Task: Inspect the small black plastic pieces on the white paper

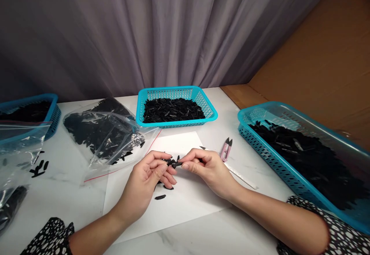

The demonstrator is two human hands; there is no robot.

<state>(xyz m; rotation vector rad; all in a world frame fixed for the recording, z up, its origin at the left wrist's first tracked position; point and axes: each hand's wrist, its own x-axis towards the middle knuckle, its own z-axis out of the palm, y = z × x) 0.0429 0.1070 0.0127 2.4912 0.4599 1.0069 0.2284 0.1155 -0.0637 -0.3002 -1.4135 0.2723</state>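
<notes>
Both hands pinch one small black piece [174, 163] | left hand [147, 182] | right hand [206, 168] | over white paper [185, 205]

bare white paper [187, 203] before the hands, blue baskets [176, 93] behind and right, plastic bag [101, 131] left

There is just one camera — it is sitting on the person's head, looking forward and down. It is looking from close above at the white table [202, 235], and the two hands are showing near the bottom middle. Farther off, it is facing a grey curtain [138, 31] — straight ahead.
</notes>
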